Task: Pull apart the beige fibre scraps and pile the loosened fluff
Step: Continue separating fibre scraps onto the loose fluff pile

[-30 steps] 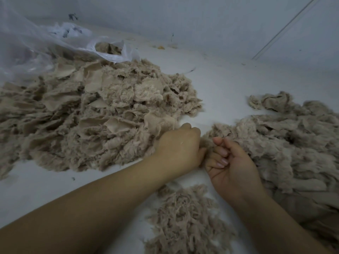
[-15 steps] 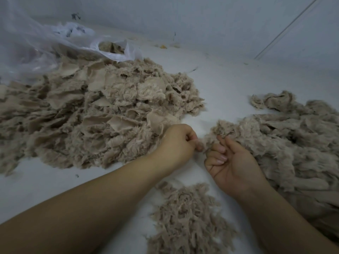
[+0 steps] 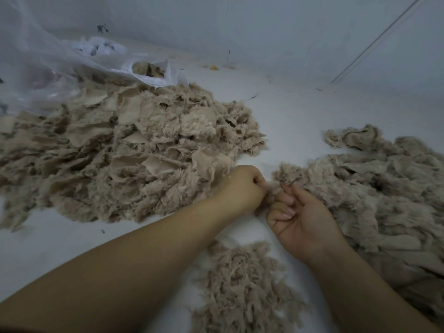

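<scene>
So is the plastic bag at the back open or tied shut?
Open. The plastic bag has a gaping mouth with beige scraps visible inside.

I see the big scrap heap (image 3: 125, 155) far left: beige pile fabric, shaggy matt fuzz w/ flat woven backing showing on some pieces. Right heap (image 3: 374, 188) looks the same cloth, fuzzier, matt. Near fluff pile (image 3: 242, 287) is loose wispy fibre, no backing visible. Plastic bag (image 3: 60, 68) far left is thin translucent film, crinkled, slight sheen. Floor (image 3: 295, 121) under it all is smooth, white, matt.
</scene>
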